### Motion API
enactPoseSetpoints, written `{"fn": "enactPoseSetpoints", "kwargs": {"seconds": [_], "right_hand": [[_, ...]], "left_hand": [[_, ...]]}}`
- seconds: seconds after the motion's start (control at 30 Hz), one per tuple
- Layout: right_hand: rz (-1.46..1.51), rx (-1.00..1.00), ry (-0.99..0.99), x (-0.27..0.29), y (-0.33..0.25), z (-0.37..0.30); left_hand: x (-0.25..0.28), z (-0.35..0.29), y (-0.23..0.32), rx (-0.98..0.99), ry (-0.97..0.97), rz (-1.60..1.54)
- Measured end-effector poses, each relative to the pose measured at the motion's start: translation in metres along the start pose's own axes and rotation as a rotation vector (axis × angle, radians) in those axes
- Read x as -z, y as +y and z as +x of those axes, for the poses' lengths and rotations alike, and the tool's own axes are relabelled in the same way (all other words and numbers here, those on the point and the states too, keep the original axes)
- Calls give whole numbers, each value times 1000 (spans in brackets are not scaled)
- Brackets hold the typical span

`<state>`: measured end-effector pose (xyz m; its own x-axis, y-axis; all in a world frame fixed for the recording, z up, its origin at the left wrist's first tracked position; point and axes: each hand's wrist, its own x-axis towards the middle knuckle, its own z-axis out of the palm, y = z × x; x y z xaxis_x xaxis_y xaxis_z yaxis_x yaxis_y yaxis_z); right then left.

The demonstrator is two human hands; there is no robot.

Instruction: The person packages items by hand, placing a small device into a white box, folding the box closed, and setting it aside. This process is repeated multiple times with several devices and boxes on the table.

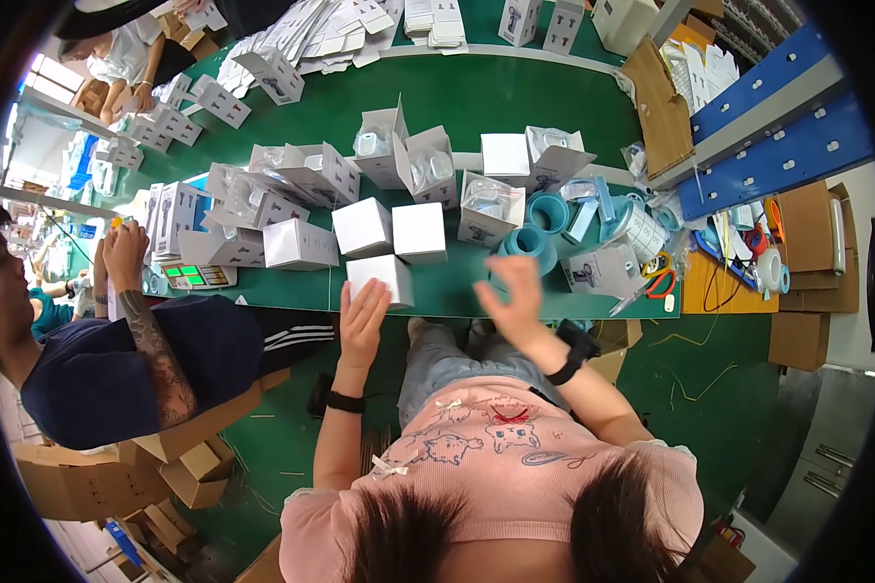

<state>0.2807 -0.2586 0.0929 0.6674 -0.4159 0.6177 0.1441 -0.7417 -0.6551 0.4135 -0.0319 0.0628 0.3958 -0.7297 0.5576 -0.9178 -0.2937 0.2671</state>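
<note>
My left hand [365,316] lies with straight fingers against the near face of a closed white box [391,272] at the table's front edge. Two more closed white boxes, one [363,226] behind it and one [419,233] to its right, stand close by. Over the front edge, my right hand [513,299] is raised with fingers apart and nothing in them. Just beyond that hand are rolls of blue-green tape [527,249]. An open box [491,206] with a plastic-wrapped item inside stands behind the rolls.
Several open boxes [306,170] with wrapped contents line the green table [457,92]. Red-handled scissors [661,284] lie at the right, near a blue perforated rail [768,126]. A co-worker in a dark shirt [117,360] sits at my left by a scale [200,276].
</note>
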Motion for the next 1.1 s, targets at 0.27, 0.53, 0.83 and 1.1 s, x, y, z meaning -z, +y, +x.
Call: {"fn": "enactPoseSetpoints", "kwargs": {"seconds": [0.27, 0.53, 0.83, 1.1], "right_hand": [[-22, -581, -60, 12, 88, 63], [621, -955, 3, -2, 60, 30], [846, -1046, 119, 5, -8, -25], [480, -842, -88, 46, 19, -24]], "left_hand": [[10, 9, 4, 18, -3, 129], [-21, 11, 47, 160, 175, 17], [-88, 52, 112, 573, 24, -758], [-88, 42, 75, 488, -85, -871]]}}
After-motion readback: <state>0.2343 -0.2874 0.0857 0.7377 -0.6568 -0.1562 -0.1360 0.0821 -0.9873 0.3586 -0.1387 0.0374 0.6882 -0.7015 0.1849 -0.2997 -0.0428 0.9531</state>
